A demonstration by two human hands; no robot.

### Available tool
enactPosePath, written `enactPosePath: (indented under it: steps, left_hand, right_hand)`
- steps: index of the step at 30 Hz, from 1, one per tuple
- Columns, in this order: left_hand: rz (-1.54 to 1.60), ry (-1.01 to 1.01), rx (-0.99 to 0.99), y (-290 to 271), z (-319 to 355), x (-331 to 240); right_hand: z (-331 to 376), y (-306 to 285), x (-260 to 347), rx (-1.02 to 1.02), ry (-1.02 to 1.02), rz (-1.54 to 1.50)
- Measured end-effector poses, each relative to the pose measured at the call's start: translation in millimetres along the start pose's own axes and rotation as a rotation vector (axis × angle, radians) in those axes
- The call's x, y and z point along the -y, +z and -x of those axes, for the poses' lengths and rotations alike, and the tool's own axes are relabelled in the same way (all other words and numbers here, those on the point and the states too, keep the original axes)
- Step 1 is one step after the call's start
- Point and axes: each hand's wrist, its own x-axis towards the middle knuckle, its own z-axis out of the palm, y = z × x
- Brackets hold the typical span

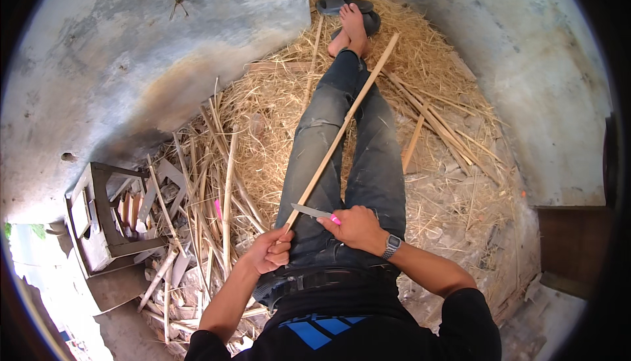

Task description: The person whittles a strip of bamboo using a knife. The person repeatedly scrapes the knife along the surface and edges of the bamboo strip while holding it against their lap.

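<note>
A long, thin strip of pale wood or bamboo (346, 124) lies slantwise over my outstretched legs, its far end up near my shins. My left hand (271, 250) is closed round the strip's near end, at my left thigh. In my right hand (358, 227) is a knife (311, 211) with a pink handle, gripped over my lap. Its blade points left, and the tip is at the strip just beyond my left fingers. Whether the edge is cutting into the strip I cannot tell.
Shavings (263, 124) cover the floor around my legs. Split strips (434, 121) lie on the right, and several poles (230, 196) on the left beside a metal frame box (108, 229). Grey walls (217, 19) rise on both sides. Dark sandals (342, 4) lie by my bare feet.
</note>
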Motion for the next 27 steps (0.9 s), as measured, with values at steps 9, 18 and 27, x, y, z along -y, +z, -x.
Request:
enactPosePath:
  steps: [9,18,27]
  left_hand:
    - [-0.086,-0.005,-0.148,-1,27,7]
    - [-0.042,-0.008,-0.056,-16,65,31]
    - [-0.086,-0.008,-0.037,-54,122,36]
  right_hand:
    - [2,10,2,-0.001,-0.038,0.062]
    - [-25,-1,-14,-0.298,0.203,-0.141]
    - [-46,-31,-28,-0.390,0.217,0.017]
